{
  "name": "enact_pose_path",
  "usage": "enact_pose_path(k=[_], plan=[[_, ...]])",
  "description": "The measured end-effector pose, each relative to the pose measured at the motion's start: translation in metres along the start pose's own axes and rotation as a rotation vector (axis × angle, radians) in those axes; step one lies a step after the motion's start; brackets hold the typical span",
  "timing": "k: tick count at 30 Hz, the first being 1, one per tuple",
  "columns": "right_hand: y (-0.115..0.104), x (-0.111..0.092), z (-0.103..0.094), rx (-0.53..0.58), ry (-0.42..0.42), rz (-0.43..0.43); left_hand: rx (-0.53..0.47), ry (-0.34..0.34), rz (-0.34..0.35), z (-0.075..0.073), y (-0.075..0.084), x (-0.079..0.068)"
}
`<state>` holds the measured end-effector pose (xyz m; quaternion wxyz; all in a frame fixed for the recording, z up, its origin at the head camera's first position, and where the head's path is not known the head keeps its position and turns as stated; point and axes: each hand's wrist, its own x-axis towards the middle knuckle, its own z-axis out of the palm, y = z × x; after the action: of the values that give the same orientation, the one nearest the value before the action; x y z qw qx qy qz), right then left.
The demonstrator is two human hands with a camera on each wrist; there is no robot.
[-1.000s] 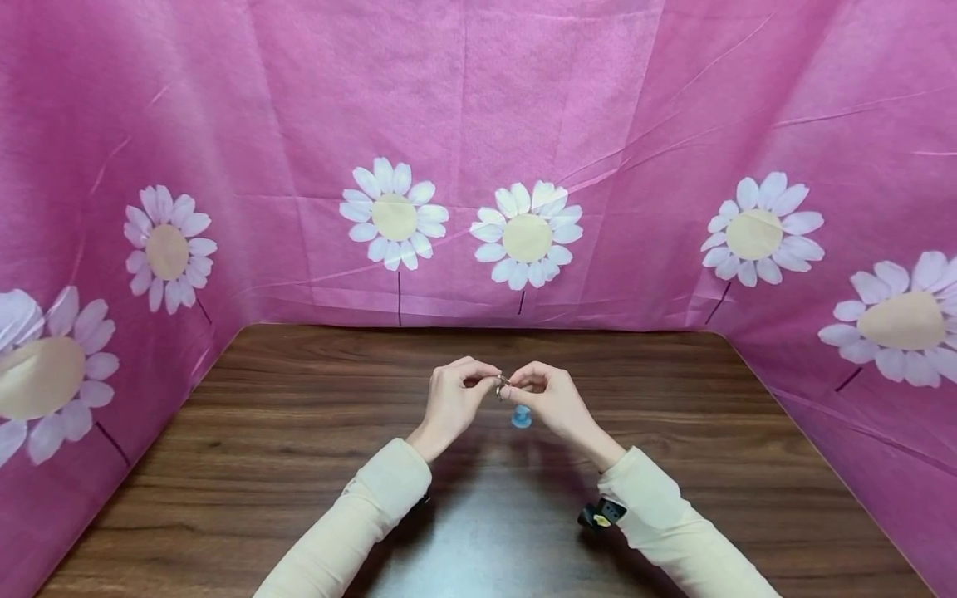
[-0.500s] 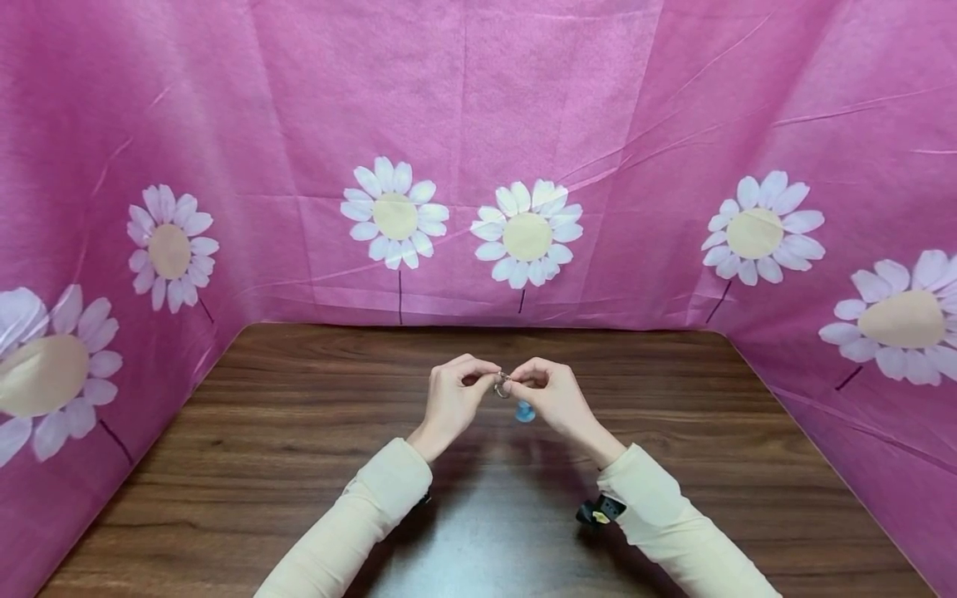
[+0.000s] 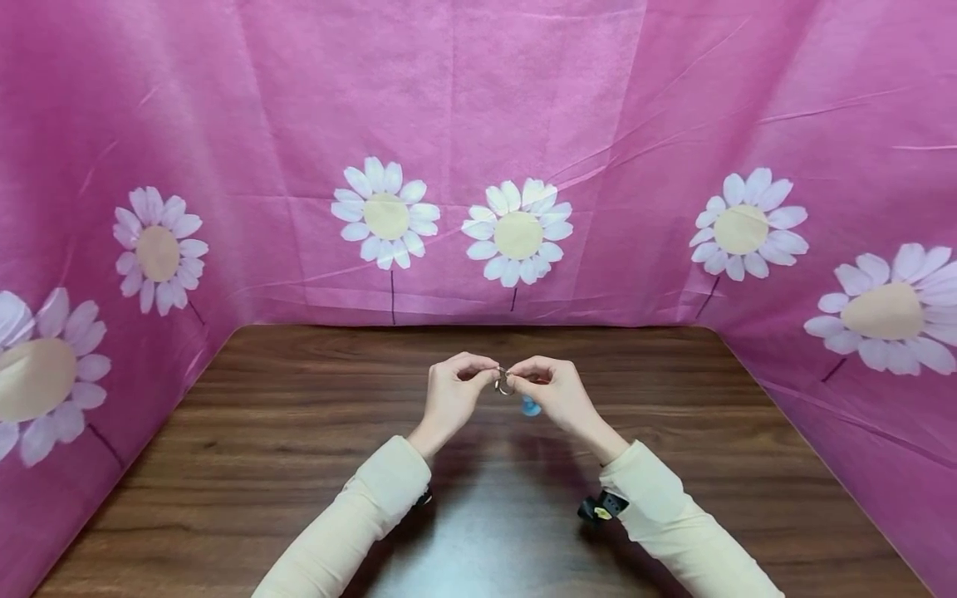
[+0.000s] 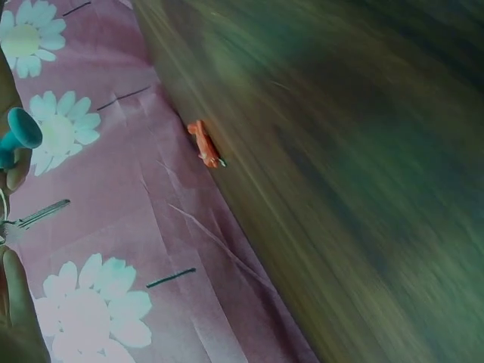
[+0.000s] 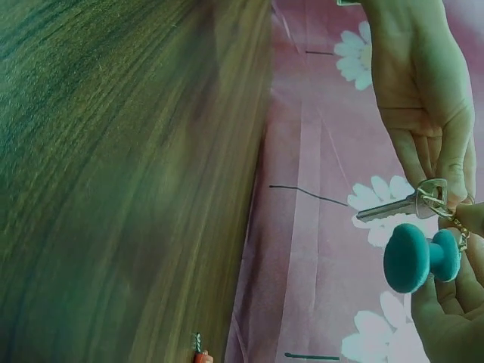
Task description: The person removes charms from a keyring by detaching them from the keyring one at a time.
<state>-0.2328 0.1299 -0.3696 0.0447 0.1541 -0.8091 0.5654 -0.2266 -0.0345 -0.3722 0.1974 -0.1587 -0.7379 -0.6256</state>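
Note:
Both hands meet over the far half of the table. My left hand (image 3: 449,399) pinches a metal key ring (image 3: 505,391) between thumb and forefinger, and my right hand (image 3: 557,397) pinches it from the other side. From the ring hangs a silver key (image 5: 389,209), its blade pointing away from the fingers in the right wrist view. A blue-green, spool-shaped charm (image 5: 407,259) hangs on a short chain (image 5: 463,236) beside the right fingers. In the head view this charm (image 3: 532,407) is partly hidden by the right hand. The fingertips cover part of the ring.
On the brown wooden table (image 3: 299,465), a small orange object (image 4: 204,144) with a metal end lies near the far edge in the left wrist view. Pink cloth (image 3: 419,100) with daisies surrounds the table on three sides. A black device (image 3: 601,507) sits at the right cuff.
The blue charm has shifted right and slightly up, further behind the right hand. The ring has turned between the fingers and shows more of its loop. Both hands stay nearly in place.

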Motion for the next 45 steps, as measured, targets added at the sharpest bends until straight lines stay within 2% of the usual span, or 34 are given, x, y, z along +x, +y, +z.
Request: enact_pose_path(k=[4, 7, 11, 19, 23, 25, 27, 29, 34, 41, 45], plan=[[-0.002, 0.0, -0.002, -0.024, 0.001, 0.025, -0.019, -0.014, -0.089, -0.003, 0.018, -0.003], [-0.001, 0.001, -0.003, -0.014, -0.007, 0.042, -0.04, -0.022, -0.152, -0.003, 0.021, -0.003], [-0.001, 0.003, -0.004, -0.001, -0.017, 0.039, -0.084, -0.016, -0.199, -0.002, 0.019, -0.002], [0.001, 0.005, -0.003, -0.012, 0.0, 0.056, -0.163, 0.021, -0.239, 0.005, -0.009, 0.002], [0.0, 0.005, -0.002, -0.006, 0.008, 0.052, -0.165, 0.023, -0.223, 0.006, -0.013, 0.002], [-0.009, 0.0, -0.001, -0.022, 0.022, 0.036, -0.161, 0.001, -0.205, 0.004, -0.01, 0.002], [-0.019, -0.005, 0.0, -0.054, 0.045, -0.005, -0.141, -0.025, -0.187, 0.003, -0.007, 0.002], [-0.018, -0.006, 0.001, -0.084, 0.067, -0.049, -0.116, -0.05, -0.165, 0.002, -0.009, 0.003], [0.0, 0.0, 0.002, -0.152, 0.129, -0.176, -0.035, -0.093, -0.116, 0.002, -0.019, 0.005], [0.004, 0.001, 0.003, -0.336, 0.189, -0.433, 0.134, -0.136, -0.029, 0.0, -0.018, 0.006], [0.006, 0.002, 0.003, -0.451, 0.221, -0.554, 0.264, -0.171, 0.011, -0.001, -0.016, 0.007]])
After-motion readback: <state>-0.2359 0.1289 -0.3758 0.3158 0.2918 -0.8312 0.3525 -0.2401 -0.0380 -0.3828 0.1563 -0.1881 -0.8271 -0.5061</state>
